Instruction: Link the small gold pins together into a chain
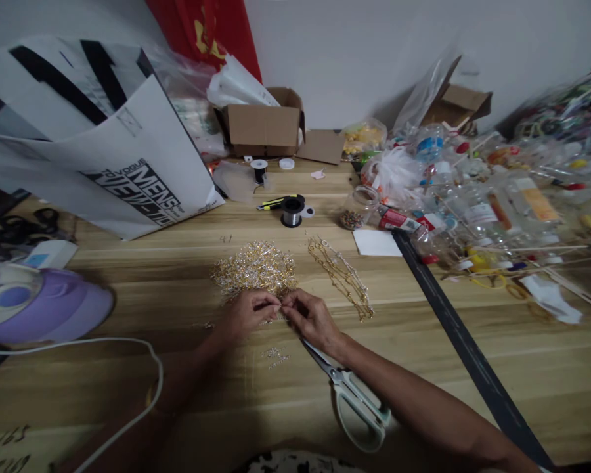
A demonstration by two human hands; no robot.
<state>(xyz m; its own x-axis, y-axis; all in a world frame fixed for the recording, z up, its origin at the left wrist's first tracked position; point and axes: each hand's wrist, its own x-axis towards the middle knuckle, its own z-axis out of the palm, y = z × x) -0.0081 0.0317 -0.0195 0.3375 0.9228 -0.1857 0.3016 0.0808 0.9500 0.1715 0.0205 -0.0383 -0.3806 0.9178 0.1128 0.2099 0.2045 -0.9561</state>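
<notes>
My left hand [253, 312] and my right hand [311, 318] meet fingertip to fingertip over the wooden table, both closed in a pinch. What lies between the fingers is too small to name. Just beyond them is a heap of gold and silver beaded chain pieces [256, 266]. To the right, several long gold beaded chains [342, 279] lie stretched out. A few short silver chain bits [276, 356] rest nearer to me. Scissors with pale green handles [357, 404] lie partly beneath my right forearm.
A spool of wire [292, 211], a yellow-black cutter [274, 202] and a jar of beads [358, 209] stand farther back. A large white paper bag [142, 157] is at left. Piled plastic bottles [487, 203] fill the right. A white cable [155, 368] crosses near my left arm.
</notes>
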